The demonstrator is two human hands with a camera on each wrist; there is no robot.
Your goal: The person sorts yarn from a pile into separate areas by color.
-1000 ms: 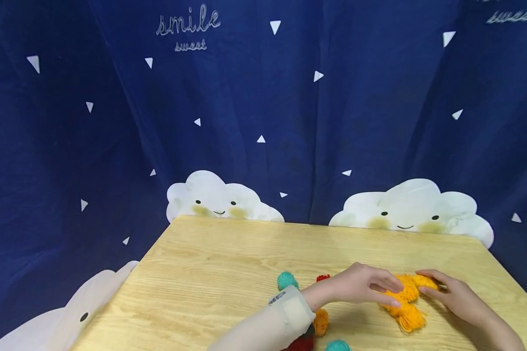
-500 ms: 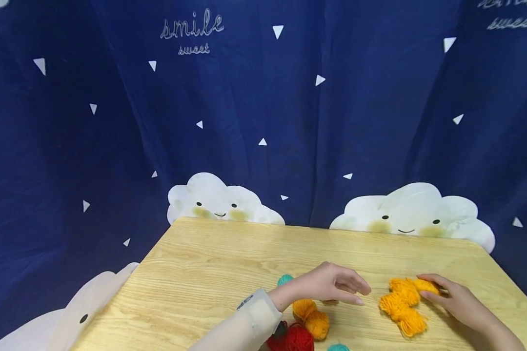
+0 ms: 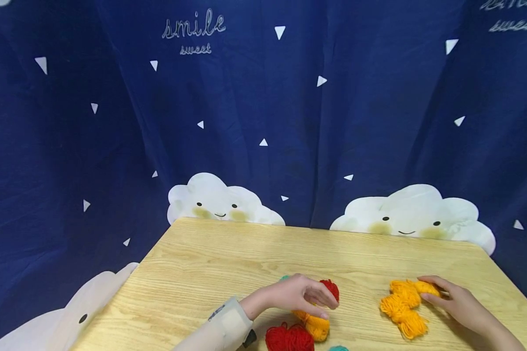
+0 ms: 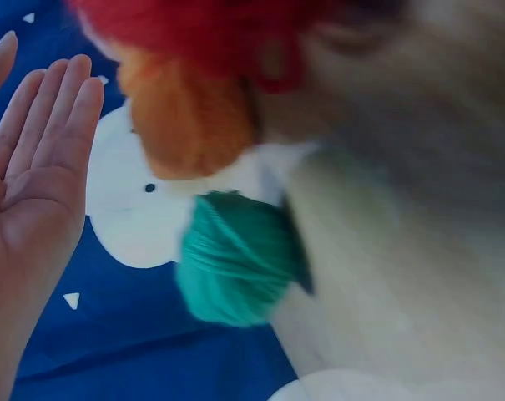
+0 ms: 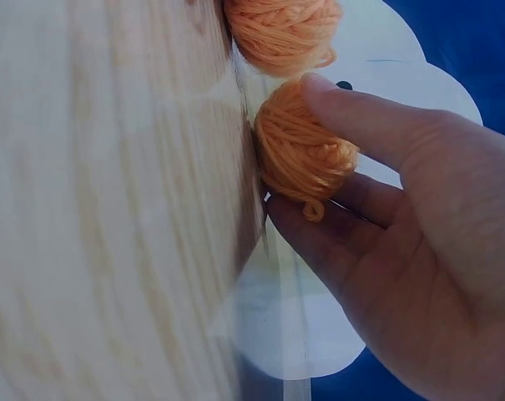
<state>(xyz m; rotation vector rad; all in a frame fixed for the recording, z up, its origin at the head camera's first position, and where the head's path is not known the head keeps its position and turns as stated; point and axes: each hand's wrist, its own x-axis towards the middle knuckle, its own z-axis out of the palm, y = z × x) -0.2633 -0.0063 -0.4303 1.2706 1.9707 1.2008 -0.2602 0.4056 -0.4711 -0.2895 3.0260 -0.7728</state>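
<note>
At the table's right side, my right hand (image 3: pixel 458 303) holds a yellow-orange yarn ball (image 3: pixel 428 288) between thumb and fingers, seen close in the right wrist view. Touching it or close beside it lie several more yellow yarn balls (image 3: pixel 403 300) in a bunch. My left hand (image 3: pixel 299 295) hovers with loosely bent fingers and nothing in them. Below and around it are darker orange yarn balls (image 3: pixel 318 327), a red ball (image 3: pixel 330 289) behind the fingers and red yarn (image 3: pixel 290 338) in front. A teal ball (image 4: pixel 235 259) shows clearly in the left wrist view.
A pale wooden table (image 3: pixel 211 273) spreads under everything. Another teal ball (image 3: pixel 338 348) is cut off at the bottom edge. A dark item (image 3: pixel 249 338) is partly hidden by the left sleeve. Behind the table hangs a blue curtain (image 3: pixel 246 97) with clouds.
My left hand has moved left, away from the yellow yarn bunch, to over the orange and red balls. The right hand has stayed at its yellow ball.
</note>
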